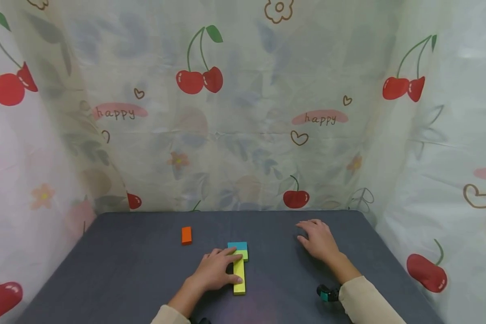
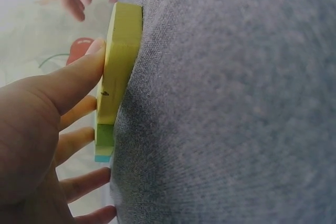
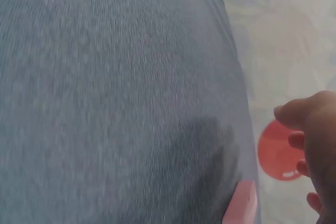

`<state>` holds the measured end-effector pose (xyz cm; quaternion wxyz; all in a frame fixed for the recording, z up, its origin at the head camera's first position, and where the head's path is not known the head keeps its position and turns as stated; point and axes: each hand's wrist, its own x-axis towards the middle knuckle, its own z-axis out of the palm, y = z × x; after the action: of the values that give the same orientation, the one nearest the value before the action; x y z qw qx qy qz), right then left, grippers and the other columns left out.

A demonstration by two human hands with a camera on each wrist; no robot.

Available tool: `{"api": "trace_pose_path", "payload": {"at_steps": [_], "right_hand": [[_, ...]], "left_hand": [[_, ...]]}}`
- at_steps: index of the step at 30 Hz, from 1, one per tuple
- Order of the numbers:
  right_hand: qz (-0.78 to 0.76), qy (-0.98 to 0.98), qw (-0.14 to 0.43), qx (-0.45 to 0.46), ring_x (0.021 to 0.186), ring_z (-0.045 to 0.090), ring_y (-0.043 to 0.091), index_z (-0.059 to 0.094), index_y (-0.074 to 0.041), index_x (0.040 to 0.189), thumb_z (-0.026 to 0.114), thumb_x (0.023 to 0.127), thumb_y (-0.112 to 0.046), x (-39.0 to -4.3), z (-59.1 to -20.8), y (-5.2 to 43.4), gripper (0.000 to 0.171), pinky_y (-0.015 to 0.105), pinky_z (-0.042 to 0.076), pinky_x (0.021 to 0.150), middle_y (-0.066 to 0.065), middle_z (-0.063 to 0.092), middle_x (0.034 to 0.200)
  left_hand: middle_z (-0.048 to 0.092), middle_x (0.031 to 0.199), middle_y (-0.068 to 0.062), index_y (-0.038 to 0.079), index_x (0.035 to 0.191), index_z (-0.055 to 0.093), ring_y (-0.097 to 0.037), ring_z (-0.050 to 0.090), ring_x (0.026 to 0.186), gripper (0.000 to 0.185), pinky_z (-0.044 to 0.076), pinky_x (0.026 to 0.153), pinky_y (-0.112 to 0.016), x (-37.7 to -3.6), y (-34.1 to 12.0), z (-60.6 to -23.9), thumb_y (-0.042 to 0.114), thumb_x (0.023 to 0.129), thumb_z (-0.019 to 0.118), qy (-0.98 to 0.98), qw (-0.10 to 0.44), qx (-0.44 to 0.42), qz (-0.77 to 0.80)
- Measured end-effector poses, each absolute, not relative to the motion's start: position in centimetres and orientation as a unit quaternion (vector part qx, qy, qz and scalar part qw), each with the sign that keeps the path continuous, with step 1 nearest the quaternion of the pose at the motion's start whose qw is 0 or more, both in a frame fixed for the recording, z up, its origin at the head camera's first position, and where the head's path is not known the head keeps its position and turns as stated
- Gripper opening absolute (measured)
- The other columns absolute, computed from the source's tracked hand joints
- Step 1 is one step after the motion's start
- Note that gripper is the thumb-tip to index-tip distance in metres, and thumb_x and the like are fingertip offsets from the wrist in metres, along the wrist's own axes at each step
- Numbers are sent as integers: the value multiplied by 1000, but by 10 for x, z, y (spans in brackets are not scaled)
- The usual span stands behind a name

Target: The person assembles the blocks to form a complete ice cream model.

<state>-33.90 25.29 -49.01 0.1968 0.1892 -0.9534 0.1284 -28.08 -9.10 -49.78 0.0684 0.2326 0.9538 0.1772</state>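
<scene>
A row of three blocks lies mid-table: a blue block [image 1: 237,245] farthest, a green block [image 1: 244,255] behind it, and a long yellow block [image 1: 240,280] nearest me. My left hand [image 1: 231,266] lies against the row's left side. Its thumb [image 2: 79,74] presses the yellow block [image 2: 119,61], and its straight fingers reach toward the green block [image 2: 105,135]. An orange block [image 1: 186,235] lies alone to the left. My right hand [image 1: 309,235] rests palm down on the cloth to the right, holding nothing, well apart from the blocks.
A dark grey cloth [image 1: 125,270] covers the table. Cherry-print curtains [image 1: 243,112] close off the back and both sides. A small black-and-teal device [image 1: 327,293] sits at my right wrist.
</scene>
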Motion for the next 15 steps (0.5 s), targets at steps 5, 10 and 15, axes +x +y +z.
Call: {"api": "trace_pose_path", "payload": {"at_steps": [5,10,15], "right_hand": [[120,-958,202,164,111,54,35,73,-6,112,72,87,-18,-335,-493,265,27,58,38,95,11,68,116],[129,-956,224,136,102,58,37,75,-4,105,70,88,-17,-329,-501,276,22,58,42,88,11,71,106],[128,-957,236,106,96,59,37,75,-6,101,68,90,-20,-324,-508,282,19,58,42,85,10,72,100]], "left_hand": [[45,147,-1,30,138,57,-33,45,125,67,37,93,-58,-281,-90,-499,60,79,71,954,69,234,174],[44,148,-1,31,138,57,-33,45,125,68,37,93,-58,-283,-90,-499,61,79,70,955,69,234,168],[44,148,-1,31,138,57,-32,45,125,68,37,93,-58,-282,-90,-499,61,79,70,956,67,233,165]]}}
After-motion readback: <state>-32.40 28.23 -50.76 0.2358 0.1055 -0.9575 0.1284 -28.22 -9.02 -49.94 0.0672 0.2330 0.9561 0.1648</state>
